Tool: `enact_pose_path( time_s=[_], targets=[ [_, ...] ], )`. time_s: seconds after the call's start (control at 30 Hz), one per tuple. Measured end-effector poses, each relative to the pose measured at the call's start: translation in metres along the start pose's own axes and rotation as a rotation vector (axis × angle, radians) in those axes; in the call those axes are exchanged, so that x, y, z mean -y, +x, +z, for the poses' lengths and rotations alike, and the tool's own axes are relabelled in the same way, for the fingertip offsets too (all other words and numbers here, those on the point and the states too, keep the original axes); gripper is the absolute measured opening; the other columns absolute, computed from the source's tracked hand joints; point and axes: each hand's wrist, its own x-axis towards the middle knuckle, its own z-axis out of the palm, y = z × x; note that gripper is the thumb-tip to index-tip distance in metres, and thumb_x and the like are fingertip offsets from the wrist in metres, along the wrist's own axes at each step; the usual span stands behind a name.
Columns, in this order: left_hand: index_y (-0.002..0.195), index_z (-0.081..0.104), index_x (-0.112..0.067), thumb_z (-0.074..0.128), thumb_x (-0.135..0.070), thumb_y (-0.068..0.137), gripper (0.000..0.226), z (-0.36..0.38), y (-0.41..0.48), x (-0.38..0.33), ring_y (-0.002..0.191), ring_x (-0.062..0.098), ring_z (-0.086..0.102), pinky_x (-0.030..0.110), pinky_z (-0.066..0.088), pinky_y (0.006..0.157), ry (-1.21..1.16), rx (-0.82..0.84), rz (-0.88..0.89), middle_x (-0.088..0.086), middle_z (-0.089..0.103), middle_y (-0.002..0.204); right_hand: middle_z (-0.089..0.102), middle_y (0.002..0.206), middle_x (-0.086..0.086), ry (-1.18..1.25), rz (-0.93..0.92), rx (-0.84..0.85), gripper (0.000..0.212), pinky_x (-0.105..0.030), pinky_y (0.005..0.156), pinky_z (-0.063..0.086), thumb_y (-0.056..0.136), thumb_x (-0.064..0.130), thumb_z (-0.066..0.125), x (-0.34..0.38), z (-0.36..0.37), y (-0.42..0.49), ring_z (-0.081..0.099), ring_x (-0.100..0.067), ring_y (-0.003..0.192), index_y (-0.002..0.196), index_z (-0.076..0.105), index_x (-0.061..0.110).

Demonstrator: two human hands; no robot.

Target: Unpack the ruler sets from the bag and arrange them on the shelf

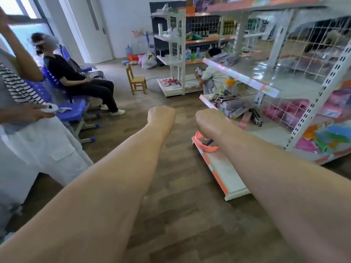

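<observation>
Faced shelf at right. Held left hand and right hand out over floor, both clenched on nothing. Could not make out bag. Spotted flat packs on middle tier, maybe ruler sets; judged light, stiff, slick-wrapped, best pinched along edges.

head cam | worn, wide-angle | faces forward-down | shelf close at right

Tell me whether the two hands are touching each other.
Apart. The head view shows bare wooden floor plainly between the left hand and the right hand.
</observation>
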Motion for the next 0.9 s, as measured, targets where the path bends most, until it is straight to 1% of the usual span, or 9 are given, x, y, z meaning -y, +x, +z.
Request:
enact_pose_path(
  time_s=[0.03, 0.07, 0.1, 0.17, 0.33, 0.5, 0.63, 0.8, 0.9],
  targets=[
    [0.121, 0.06, -0.011, 0.046, -0.005, 0.096, 0.03, 0.002, 0.014, 0.003, 0.114, 0.028, 0.057, 0.034, 0.046, 0.083, 0.003, -0.001, 0.015, 0.009, 0.061, 0.122, 0.065, 0.105, -0.019, -0.025, 0.011, -0.022, 0.023, -0.035, 0.079, 0.042, 0.089, -0.005, 0.043, 0.0, -0.001, 0.012, 0.059, -0.034, 0.107, 0.069, 0.047, 0.006],
    [0.12, 0.061, -0.011, 0.046, -0.004, 0.095, 0.03, 0.003, 0.027, 0.005, 0.113, 0.028, 0.057, 0.034, 0.046, 0.082, 0.004, -0.003, 0.03, 0.009, 0.061, 0.122, 0.064, 0.113, -0.018, -0.061, 0.02, -0.028, 0.016, -0.035, 0.083, 0.044, 0.089, -0.005, 0.043, 0.0, -0.001, 0.023, 0.059, -0.033, 0.111, 0.086, 0.058, 0.002],
    [0.119, 0.061, -0.01, 0.047, -0.003, 0.093, 0.03, 0.004, 0.04, 0.007, 0.112, 0.029, 0.057, 0.034, 0.046, 0.081, 0.003, -0.005, 0.046, 0.009, 0.062, 0.121, 0.063, 0.117, -0.018, -0.082, 0.032, -0.033, 0.022, -0.034, 0.085, 0.045, 0.09, -0.005, 0.043, -0.001, 0.0, 0.036, 0.058, -0.032, 0.113, 0.103, 0.06, 0.0],
    [0.119, 0.061, -0.009, 0.047, -0.002, 0.092, 0.031, 0.006, 0.062, 0.007, 0.113, 0.03, 0.057, 0.034, 0.046, 0.082, -0.003, 0.0, 0.079, 0.011, 0.062, 0.121, 0.061, 0.121, -0.019, -0.123, 0.055, -0.043, 0.031, -0.036, 0.088, 0.045, 0.091, -0.005, 0.041, -0.005, 0.004, 0.057, 0.057, -0.032, 0.115, 0.118, 0.056, -0.001],
    [0.12, 0.061, -0.006, 0.048, -0.001, 0.092, 0.031, 0.013, 0.116, -0.006, 0.113, 0.032, 0.057, 0.035, 0.047, 0.083, -0.013, -0.009, 0.158, 0.014, 0.061, 0.122, 0.063, 0.119, -0.016, -0.192, 0.128, -0.065, 0.034, -0.036, 0.083, 0.046, 0.09, -0.007, 0.044, -0.027, 0.015, 0.104, 0.059, -0.033, 0.112, 0.12, 0.056, 0.0],
    [0.123, 0.059, -0.007, 0.046, -0.005, 0.094, 0.032, 0.021, 0.177, -0.03, 0.116, 0.032, 0.056, 0.034, 0.045, 0.08, -0.04, -0.053, 0.23, 0.012, 0.059, 0.125, 0.061, 0.121, -0.015, -0.197, 0.213, -0.04, 0.032, -0.038, 0.088, 0.045, 0.092, -0.001, 0.045, -0.061, 0.014, 0.151, 0.057, -0.033, 0.115, 0.122, 0.056, 0.003],
    [0.127, 0.056, -0.009, 0.046, -0.01, 0.097, 0.031, 0.022, 0.229, -0.05, 0.118, 0.031, 0.055, 0.035, 0.046, 0.087, -0.046, -0.087, 0.278, 0.011, 0.058, 0.127, 0.061, 0.123, -0.013, -0.203, 0.266, -0.053, 0.03, -0.036, 0.089, 0.044, 0.095, 0.002, 0.041, -0.087, 0.01, 0.189, 0.056, -0.031, 0.116, 0.12, 0.057, 0.005],
    [0.121, 0.059, -0.006, 0.052, 0.002, 0.088, 0.034, 0.011, 0.3, -0.076, 0.115, 0.033, 0.056, 0.036, 0.046, 0.082, -0.063, -0.096, 0.34, 0.013, 0.06, 0.123, 0.062, 0.122, -0.014, -0.18, 0.31, -0.008, 0.028, -0.033, 0.089, 0.043, 0.093, 0.001, 0.044, -0.123, -0.003, 0.243, 0.056, -0.03, 0.116, 0.115, 0.061, 0.003],
    [0.116, 0.06, -0.006, 0.051, 0.002, 0.089, 0.03, 0.006, 0.341, -0.092, 0.113, 0.032, 0.058, 0.035, 0.046, 0.08, -0.084, -0.118, 0.369, 0.012, 0.062, 0.12, 0.057, 0.127, -0.017, -0.185, 0.353, -0.029, 0.032, -0.036, 0.092, 0.043, 0.093, 0.001, 0.042, -0.147, -0.006, 0.275, 0.053, -0.031, 0.12, 0.122, 0.057, 0.003]
  ],
)
